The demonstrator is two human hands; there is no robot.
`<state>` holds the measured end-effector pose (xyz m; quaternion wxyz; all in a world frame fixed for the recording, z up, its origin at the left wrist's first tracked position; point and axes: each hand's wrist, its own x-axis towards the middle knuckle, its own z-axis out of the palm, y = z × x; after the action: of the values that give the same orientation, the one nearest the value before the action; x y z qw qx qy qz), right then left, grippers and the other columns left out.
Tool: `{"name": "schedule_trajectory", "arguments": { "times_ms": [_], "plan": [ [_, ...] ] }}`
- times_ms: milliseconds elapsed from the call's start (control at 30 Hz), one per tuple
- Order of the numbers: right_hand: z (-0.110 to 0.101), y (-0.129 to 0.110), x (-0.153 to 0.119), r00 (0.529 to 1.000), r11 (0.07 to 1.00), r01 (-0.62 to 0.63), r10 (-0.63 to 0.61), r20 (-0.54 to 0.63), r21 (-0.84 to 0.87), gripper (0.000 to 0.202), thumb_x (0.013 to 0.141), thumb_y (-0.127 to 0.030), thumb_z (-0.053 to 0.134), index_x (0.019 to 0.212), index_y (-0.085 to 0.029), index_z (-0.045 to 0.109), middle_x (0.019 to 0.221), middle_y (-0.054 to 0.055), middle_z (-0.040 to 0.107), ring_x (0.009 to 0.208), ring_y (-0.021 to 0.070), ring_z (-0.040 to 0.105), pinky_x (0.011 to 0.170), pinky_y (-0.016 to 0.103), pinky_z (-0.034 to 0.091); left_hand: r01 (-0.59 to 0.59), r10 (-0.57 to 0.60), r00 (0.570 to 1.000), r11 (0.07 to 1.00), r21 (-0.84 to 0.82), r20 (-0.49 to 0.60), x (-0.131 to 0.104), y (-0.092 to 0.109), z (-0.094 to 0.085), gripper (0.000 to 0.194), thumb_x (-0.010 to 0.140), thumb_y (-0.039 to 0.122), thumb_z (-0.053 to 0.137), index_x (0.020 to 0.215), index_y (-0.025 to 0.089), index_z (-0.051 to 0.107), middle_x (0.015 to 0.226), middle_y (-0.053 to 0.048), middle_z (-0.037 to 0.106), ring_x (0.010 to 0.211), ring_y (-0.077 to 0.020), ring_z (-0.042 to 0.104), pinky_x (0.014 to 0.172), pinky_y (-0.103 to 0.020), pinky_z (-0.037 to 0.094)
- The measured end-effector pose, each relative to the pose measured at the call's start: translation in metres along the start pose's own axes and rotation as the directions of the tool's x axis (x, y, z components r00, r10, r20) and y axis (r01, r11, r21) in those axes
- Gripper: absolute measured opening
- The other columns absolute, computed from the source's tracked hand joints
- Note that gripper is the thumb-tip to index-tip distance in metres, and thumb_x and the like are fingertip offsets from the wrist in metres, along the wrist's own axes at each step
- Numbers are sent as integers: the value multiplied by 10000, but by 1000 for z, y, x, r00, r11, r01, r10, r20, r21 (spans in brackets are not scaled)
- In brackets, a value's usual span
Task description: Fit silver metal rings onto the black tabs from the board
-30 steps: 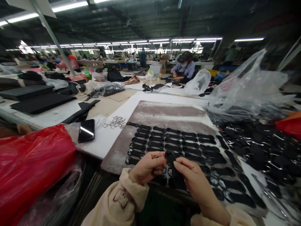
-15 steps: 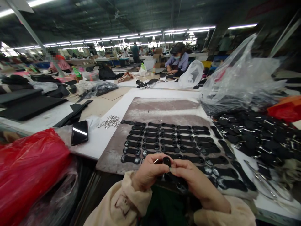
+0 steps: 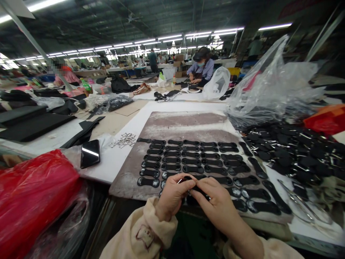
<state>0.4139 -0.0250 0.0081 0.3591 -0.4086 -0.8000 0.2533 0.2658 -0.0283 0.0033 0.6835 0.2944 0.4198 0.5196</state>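
Observation:
Above the front edge of a brown board (image 3: 185,122), my left hand (image 3: 172,196) and my right hand (image 3: 217,201) meet with their fingers closed on one black tab (image 3: 186,178). A bit of a thin metal buckle (image 3: 179,181) shows at my left fingertips; most of it is hidden. My right thumb and fingers pinch the tab close to my left thumb. Rows of black tabs (image 3: 193,169) with rounded ends lie flat on the board, several with a shiny wet look at the ends.
Loose metal buckles (image 3: 124,140) lie left of the board, near a phone (image 3: 90,154). A red plastic bag (image 3: 40,194) fills the near left. At right are a heap of black tabs with metal pieces (image 3: 285,151), a metal tool (image 3: 302,205) and a clear plastic bag (image 3: 272,90). A co-worker (image 3: 203,66) sits across.
The tab's upright looped end no longer shows between my fingers; the tab now lies lower and folded into the grip. My right hand has turned, its fingers closer over my left fingertips.

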Motion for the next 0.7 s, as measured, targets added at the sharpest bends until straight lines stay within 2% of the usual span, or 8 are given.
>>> {"name": "schedule_trajectory", "arguments": {
  "times_ms": [67,133,200,267,367,500,600,700],
  "plan": [
    [3,2,1,999,1000,11,-11,-47,3,164,894,-226,543,984,-216,680,835,57,647,808,209,586,722,328,484,8,-8,1000,998,-59,-2,0,0,0,224,637,234,783,800,107,698,623,19,494,469,-19,295,405,-175,136],
    [4,6,2,996,1000,19,-19,-92,4,168,900,-218,533,976,-218,683,857,60,654,824,214,588,732,340,484,55,-50,998,980,-194,30,0,1,-1,259,688,274,755,864,95,694,623,20,486,466,-17,302,394,-155,175],
    [2,9,3,990,1000,21,-23,-140,-15,161,903,-216,531,954,-218,684,877,59,657,837,217,586,745,354,479,154,-119,986,914,-375,114,2,4,-4,332,780,382,657,906,75,678,666,-12,530,495,-38,388,432,-152,307],
    [-1,12,3,981,998,27,-38,-193,-56,147,901,-218,540,962,-212,674,890,60,655,844,220,582,748,363,474,254,-168,964,815,-521,207,4,6,-10,400,852,431,532,919,57,659,781,-84,604,632,-108,541,600,-228,469],
    [-7,13,4,964,986,91,-123,-237,-140,141,889,-214,561,989,-212,662,886,58,653,828,218,588,798,395,460,300,-177,951,729,-616,254,8,9,-17,310,867,288,470,945,39,637,937,-158,651,922,-235,618,880,-379,477],
    [-6,12,3,958,955,179,-224,-179,-235,172,891,-202,550,1015,-228,666,870,48,654,804,204,600,909,454,411,240,-173,971,748,-619,167,10,9,-20,223,845,145,466,950,34,629,1021,-178,662,1058,-252,599,944,-365,465],
    [-2,14,2,962,939,187,-235,-142,-288,171,893,-205,543,1006,-220,671,864,51,649,801,202,595,920,461,404,149,-144,988,809,-568,53,9,9,-16,182,835,80,517,972,51,633,972,-146,676,1038,-226,618,922,-295,488],
    [2,19,1,962,928,197,-246,-122,-316,169,888,-194,548,1010,-216,664,867,51,643,797,202,583,927,469,396,88,-123,992,850,-520,-33,8,7,-13,233,794,-14,531,980,72,642,942,-117,677,993,-186,641,861,-213,507]
  ]
}}
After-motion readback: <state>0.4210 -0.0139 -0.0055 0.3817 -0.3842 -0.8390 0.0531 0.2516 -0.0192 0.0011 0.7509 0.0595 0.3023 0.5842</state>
